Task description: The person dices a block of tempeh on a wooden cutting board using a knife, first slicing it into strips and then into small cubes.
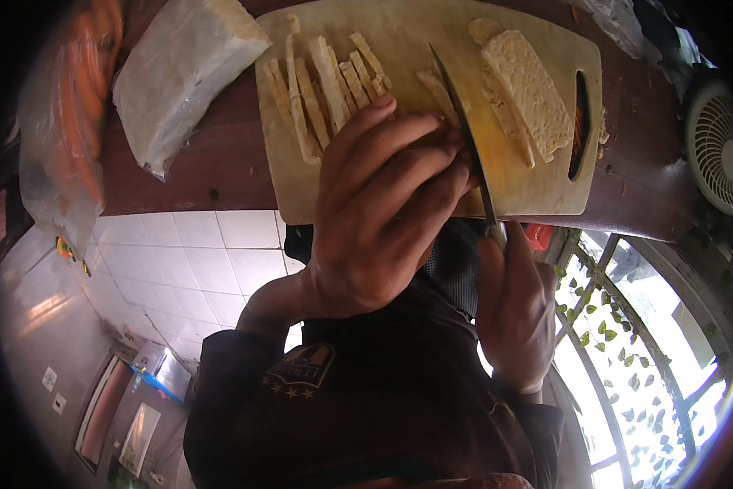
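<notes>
My right hand [516, 305] grips the handle of a kitchen knife [467, 125], its long blade slanting up and left over a pale plastic cutting board [366, 18]. Close against the blade's left side, the bent fingers of my left hand [381, 208] hold down a tempeh slice [436, 91], which they mostly cover. Several cut tempeh strips [326, 79] lie side by side on the board, left of the knife and beyond my left hand. To the right of the blade rests a stack of broad tempeh slices [528, 95].
A plastic-wrapped tempeh block [186, 73] lies left of the board on the dark red table [226, 165]. Farther left is a plastic bag of carrots [76, 104]. A small white fan [718, 147] stands at the right, below some clear plastic [623, 24]. Crumbs dot the tabletop near the board's handle slot.
</notes>
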The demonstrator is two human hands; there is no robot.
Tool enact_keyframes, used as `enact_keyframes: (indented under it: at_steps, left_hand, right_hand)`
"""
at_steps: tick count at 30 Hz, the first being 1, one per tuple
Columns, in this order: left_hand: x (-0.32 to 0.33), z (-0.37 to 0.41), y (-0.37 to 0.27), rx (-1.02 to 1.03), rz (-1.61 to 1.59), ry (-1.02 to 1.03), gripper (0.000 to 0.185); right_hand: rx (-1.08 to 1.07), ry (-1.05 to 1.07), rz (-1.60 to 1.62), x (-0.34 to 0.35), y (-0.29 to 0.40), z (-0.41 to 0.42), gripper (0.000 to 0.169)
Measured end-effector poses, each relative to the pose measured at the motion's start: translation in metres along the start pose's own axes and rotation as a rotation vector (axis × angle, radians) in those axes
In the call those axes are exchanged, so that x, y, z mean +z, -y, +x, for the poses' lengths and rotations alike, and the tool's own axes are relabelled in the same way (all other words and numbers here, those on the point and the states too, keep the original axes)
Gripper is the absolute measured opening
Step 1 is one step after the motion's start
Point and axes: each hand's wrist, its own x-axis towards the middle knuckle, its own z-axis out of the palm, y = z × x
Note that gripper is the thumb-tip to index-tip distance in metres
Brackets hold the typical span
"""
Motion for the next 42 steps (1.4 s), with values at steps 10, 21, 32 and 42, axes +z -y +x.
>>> enact_keyframes:
  at_steps: [10,21,32,42]
  left_hand:
    - [0.002,0.002,0.003,0.006,0.001,-0.043,0.017]
    - [-0.004,-0.001,0.001,-0.033,0.005,0.039,0.026]
    - [-0.004,-0.001,0.002,-0.034,-0.026,0.025,0.028]
    - [-0.003,-0.002,0.000,-0.019,-0.061,0.007,0.027]
  right_hand:
    - [0.176,0.056,0.386,-0.005,-0.010,0.002,0.013]
    - [0.098,0.041,0.362,0.003,-0.014,-0.027,0.019]
    - [0.056,0.047,0.190,-0.002,-0.016,-0.026,0.020]
    - [-0.046,0.007,0.003,-0.005,-0.014,-0.010,0.019]
